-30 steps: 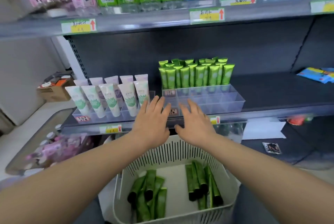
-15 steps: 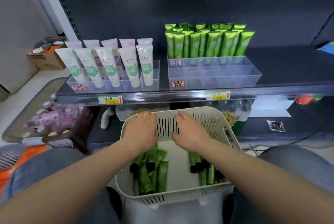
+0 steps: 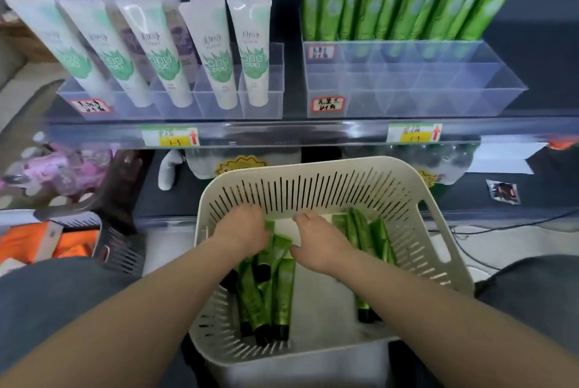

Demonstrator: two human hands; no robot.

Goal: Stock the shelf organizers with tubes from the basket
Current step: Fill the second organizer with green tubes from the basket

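Observation:
A white slotted basket [image 3: 313,168] sits on my lap below the shelf. It holds two piles of dark green tubes with black caps: a left pile [image 3: 275,290] and a right pile [image 3: 366,237]. My left hand [image 3: 241,231] is down on the upper ends of the left pile, fingers curled over them. My right hand [image 3: 322,246] is at the left edge of the right pile with its fingers bent down; its grasp is hidden. On the shelf, the clear right organizer [image 3: 407,86] has bright green tubes [image 3: 391,2] in its back rows and bare front compartments.
The clear left organizer [image 3: 175,102] holds white tubes with green prints [image 3: 216,52]. The shelf's front rail carries yellow price tags [image 3: 170,136]. Bottles stand on the lower shelf behind the basket. Pink packs [image 3: 56,171] and an orange box [image 3: 31,243] lie at the left.
Both hands came down from the shelf's front edge, over the basket's far rim, into the basket and onto the tubes. My view tilted down and moved closer.

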